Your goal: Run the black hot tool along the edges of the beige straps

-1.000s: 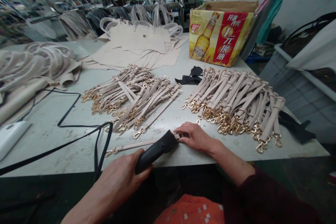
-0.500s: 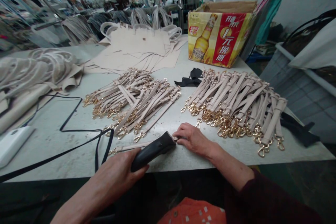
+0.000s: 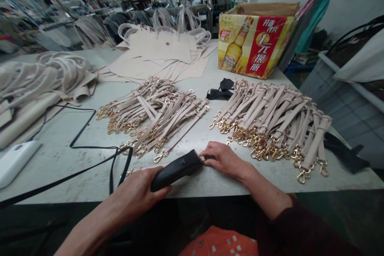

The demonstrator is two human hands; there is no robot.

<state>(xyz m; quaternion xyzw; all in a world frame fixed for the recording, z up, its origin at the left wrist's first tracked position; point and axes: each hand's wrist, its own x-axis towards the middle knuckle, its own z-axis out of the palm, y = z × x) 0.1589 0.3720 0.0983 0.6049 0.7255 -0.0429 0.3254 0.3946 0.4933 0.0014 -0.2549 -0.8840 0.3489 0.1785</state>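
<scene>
My left hand (image 3: 150, 186) is wrapped around a black handheld tool (image 3: 177, 171), shaped like a hair clipper. The tool's head points right and meets my right hand (image 3: 223, 160). Between thumb and fingers, my right hand pinches the end of a beige strap (image 3: 203, 157), mostly hidden by the fingers and the tool. Behind my hands lies a pile of beige straps with gold snap hooks (image 3: 159, 116). A larger pile of similar straps (image 3: 270, 116) spreads to the right, its hooks toward me.
A yellow and red cardboard box (image 3: 255, 44) stands at the back right. Flat beige panels (image 3: 162, 48) and bundled beige strips (image 3: 57, 68) lie behind and left. A black cord (image 3: 90, 164) crosses toward a white device (image 3: 19, 162). Black scraps (image 3: 220, 90) lie between the piles.
The view has shifted slightly, so the scene sits a little further right. The tool and both hands stay together at the strap end, with the tool tilted slightly flatter.
</scene>
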